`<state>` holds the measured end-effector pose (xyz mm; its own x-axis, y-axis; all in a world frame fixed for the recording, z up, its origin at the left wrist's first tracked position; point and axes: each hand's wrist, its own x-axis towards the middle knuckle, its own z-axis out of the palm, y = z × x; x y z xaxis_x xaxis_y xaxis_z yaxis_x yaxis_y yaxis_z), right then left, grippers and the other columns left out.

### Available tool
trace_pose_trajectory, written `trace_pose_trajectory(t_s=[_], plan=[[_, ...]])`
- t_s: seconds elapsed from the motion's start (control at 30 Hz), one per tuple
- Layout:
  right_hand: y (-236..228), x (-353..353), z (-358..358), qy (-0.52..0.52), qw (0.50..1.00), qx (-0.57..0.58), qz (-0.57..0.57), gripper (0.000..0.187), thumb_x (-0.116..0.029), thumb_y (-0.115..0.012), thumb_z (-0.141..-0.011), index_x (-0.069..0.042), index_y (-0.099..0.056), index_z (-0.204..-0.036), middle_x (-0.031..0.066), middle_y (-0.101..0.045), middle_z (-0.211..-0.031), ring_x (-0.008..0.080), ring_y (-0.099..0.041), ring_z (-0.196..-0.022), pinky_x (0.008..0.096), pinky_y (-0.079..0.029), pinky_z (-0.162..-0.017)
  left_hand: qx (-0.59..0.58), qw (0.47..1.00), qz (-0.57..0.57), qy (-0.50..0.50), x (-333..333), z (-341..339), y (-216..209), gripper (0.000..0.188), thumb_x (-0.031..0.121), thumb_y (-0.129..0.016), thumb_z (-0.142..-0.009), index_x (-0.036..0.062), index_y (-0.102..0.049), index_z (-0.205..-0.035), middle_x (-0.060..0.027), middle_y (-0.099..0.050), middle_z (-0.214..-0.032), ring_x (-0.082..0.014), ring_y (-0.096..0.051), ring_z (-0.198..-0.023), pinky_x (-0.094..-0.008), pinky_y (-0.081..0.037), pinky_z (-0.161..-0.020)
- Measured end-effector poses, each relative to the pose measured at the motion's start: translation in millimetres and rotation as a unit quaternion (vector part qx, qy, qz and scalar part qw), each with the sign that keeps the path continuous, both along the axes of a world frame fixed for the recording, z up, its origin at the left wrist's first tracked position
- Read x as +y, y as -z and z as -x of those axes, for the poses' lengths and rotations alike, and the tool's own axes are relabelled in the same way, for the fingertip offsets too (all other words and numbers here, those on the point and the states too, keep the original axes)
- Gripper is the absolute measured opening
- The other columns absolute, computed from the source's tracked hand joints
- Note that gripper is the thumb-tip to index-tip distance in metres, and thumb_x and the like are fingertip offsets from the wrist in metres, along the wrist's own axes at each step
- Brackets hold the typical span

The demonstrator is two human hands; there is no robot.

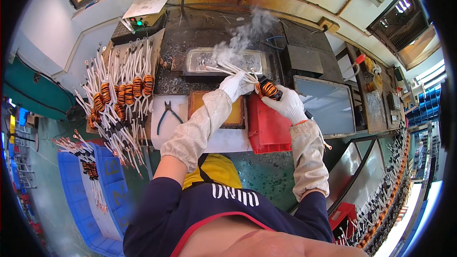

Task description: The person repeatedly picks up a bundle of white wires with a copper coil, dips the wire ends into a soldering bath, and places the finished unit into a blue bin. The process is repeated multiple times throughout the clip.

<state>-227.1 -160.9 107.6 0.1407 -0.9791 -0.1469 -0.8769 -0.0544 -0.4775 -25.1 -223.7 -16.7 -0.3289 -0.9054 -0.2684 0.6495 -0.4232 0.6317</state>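
Left hand (236, 85), white-gloved: closed around a bundle of white leads (229, 68), just beside the coil.

Right hand (287, 106), white-gloved: fingers curled about the coil's right side, holding it.

Coil (269, 90), orange-and-black winding: between the two hands, tilted, above the red bin. Its leads run leftward past the left hand; one further lead, with a black sleeve and a metal terminal, shows beyond the right wrist.

Red bin (269, 128), plastic: directly below the grip, partly hidden by the coil and right hand.

Metal pot (191, 71), rectangular, silvery contents: just beyond the left hand. Lead ends lie over it; whether they touch the contents cannot be told. Pale smoke (240, 35) rises above.

Shallow tray (192, 107), amber contents: left of the red bin, partly behind the left forearm.

Grey-topped panel (326, 107), framed: just right of the right hand.

Pliers (167, 108), dark handles: left of the amber tray, on a white surface.

Dark metal box (303, 61): beyond the right hand.

Finished-looking group of coils (128, 94), same colours, white leads: well left of the grip, heaped together.

Blue bin (108, 173): farther left and lower, beside more leads.

Device (145, 19) with green light: far left, beyond the heap.
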Motion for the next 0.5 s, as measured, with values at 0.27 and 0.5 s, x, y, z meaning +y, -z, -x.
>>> trace_pose_trajectory(t_s=[0.27,0.5], plan=[[6,-5,4,0.008,1.000,-0.004,0.007,0.061,-0.056,-0.072,-0.070,-0.010,-0.067,-0.111,0.0209,-0.070,-0.087,0.0371,-0.068,-0.086,0.0442,-0.053,-0.076,0.016,1.000,0.000,-0.011,-2,2,5,0.031,0.026,-0.047,-0.101,-0.0007,-0.059,-0.110,-0.0176,-0.066,-0.107,-0.0294,-0.065,-0.102,-0.0404,-0.054,-0.089],[10,-7,6,0.008,1.000,-0.008,0.008,0.064,-0.057,-0.072,-0.070,-0.010,-0.067,-0.113,0.0209,-0.070,-0.089,0.0366,-0.068,-0.088,0.0433,-0.053,-0.077,0.014,1.000,-0.002,-0.011,-4,2,9,0.029,0.027,-0.047,-0.101,0.0015,-0.059,-0.108,-0.0152,-0.066,-0.107,-0.0274,-0.064,-0.103,-0.0393,-0.053,-0.091]])
